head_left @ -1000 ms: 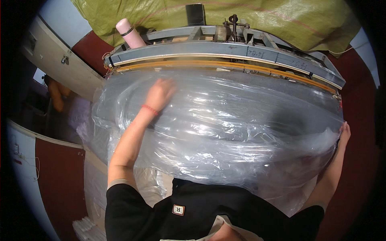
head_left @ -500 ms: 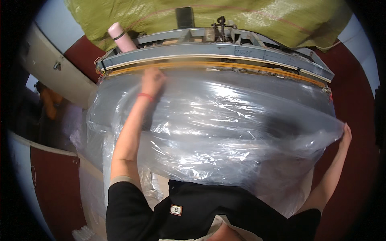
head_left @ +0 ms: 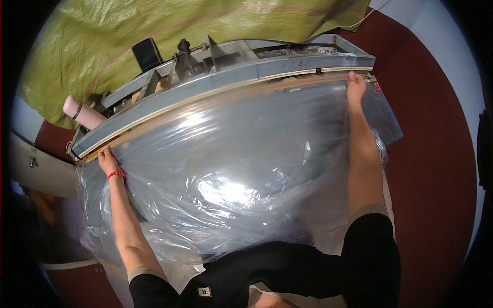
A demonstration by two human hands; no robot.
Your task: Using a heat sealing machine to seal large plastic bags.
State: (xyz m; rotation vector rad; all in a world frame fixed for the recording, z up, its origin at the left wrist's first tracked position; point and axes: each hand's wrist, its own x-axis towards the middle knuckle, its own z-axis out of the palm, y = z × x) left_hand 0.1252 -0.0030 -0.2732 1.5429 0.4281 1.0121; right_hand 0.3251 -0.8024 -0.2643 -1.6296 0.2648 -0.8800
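A wide sheet of clear plastic film (head_left: 246, 149) stretches between my two hands and drapes down toward my body. My left hand (head_left: 107, 160) is closed on the film's far left corner, close to the left end of a long metal frame (head_left: 226, 77). At the frame's right end, my right hand (head_left: 356, 88) pinches the other far corner. The film's far edge lies along a pale orange strip under the frame. Bright glare covers its middle, and wrinkles run from the left hand.
Behind the frame hangs a yellow-green woven sheet (head_left: 215, 20). A pink bottle (head_left: 84, 114) leans at the frame's left end, and a dark phone-like slab (head_left: 147, 55) stands behind it. A pale door (head_left: 46, 174) is on the left; a dark red and white wall is on the right.
My right hand has carried its film corner from the near right up to the frame. My left hand has moved left along the frame. The view has turned, so the frame now slants.
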